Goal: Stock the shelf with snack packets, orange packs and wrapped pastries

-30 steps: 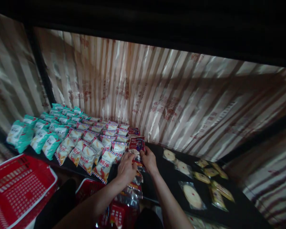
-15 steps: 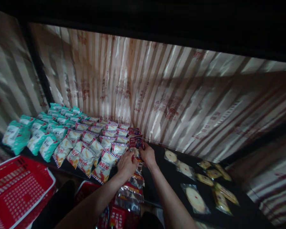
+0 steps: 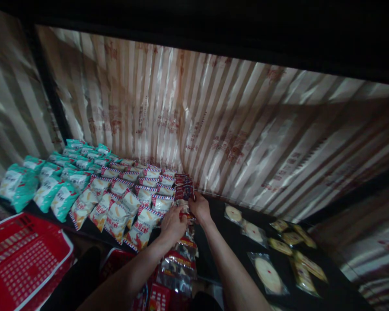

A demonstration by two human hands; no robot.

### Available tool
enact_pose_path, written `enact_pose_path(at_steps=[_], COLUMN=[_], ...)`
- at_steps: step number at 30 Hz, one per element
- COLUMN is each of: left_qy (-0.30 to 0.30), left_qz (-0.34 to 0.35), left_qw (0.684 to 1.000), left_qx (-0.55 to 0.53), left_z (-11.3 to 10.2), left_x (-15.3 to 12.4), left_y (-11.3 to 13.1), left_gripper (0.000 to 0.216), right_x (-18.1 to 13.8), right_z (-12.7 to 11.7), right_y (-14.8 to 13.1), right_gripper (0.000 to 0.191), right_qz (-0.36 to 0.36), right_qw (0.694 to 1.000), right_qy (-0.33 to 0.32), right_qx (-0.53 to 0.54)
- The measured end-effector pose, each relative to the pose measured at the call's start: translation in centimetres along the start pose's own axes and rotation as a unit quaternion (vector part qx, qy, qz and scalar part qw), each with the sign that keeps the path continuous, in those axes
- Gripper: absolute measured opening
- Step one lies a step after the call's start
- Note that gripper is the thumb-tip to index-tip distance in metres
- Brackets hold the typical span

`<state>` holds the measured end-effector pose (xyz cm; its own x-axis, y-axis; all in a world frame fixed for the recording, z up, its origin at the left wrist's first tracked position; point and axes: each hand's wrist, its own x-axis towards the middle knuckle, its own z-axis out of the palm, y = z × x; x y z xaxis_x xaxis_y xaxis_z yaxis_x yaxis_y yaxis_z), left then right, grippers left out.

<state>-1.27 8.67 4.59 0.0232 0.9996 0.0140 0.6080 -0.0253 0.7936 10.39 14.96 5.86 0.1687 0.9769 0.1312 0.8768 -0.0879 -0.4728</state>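
A strip of joined dark-red snack packets [image 3: 184, 248] runs over the shelf's front edge and hangs down between my forearms. My left hand [image 3: 173, 224] is closed on the strip's left side, close to the white snack bags. At the strip's right edge, my right hand [image 3: 201, 209] pinches the packets with thumb and fingers. Beyond both hands, the strip's back end [image 3: 183, 186] lies near the wall, right of the last row of white, red and blue snack bags [image 3: 145, 224]. Parts of the packets are covered by my fingers.
Teal snack bags [image 3: 65, 201] stand in rows at the far left of the black shelf [image 3: 220, 255]. Flat round wrapped items [image 3: 268, 274] and yellow packets [image 3: 303, 274] lie to the right. A red basket [image 3: 26, 255] is at lower left. A dark beam crosses overhead.
Both hands keep hold of the strip, almost in place. The packets beyond my right hand have shifted slightly and sit closer together. The view has tilted a little.
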Motion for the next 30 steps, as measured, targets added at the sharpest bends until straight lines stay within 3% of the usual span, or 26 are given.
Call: enact_pose_path(at_steps=[7,11,15,20,30], left_qy=[0.0,-0.002,-0.027,-0.04,0.005], left_qz=[0.031,0.043,0.063,0.071,0.121], left_qw=[0.999,0.998,0.995,0.993,0.99], left_qx=[0.023,0.046,0.076,0.091,0.078], left_z=[1.1,1.1,0.8,0.9,0.6], left_x=[-0.1,-0.2,-0.2,0.0,-1.0], left_y=[-0.7,-0.6,-0.5,-0.5,0.1], left_gripper=[0.045,0.047,0.049,0.05,0.043], right_x=[-0.7,-1.5,-1.8,-1.8,-2.4], right_z=[0.8,1.2,1.7,2.0,2.1], right_y=[0.0,0.2,0.7,1.0,2.1], right_gripper=[0.045,0.051,0.044,0.039,0.04], right_qz=[0.017,0.023,-0.021,-0.025,-0.104], right_qw=[1.0,0.998,0.995,0.995,0.986], right_qy=[0.01,0.048,0.054,0.042,0.125], right_qx=[0.01,-0.044,-0.077,-0.084,-0.044])
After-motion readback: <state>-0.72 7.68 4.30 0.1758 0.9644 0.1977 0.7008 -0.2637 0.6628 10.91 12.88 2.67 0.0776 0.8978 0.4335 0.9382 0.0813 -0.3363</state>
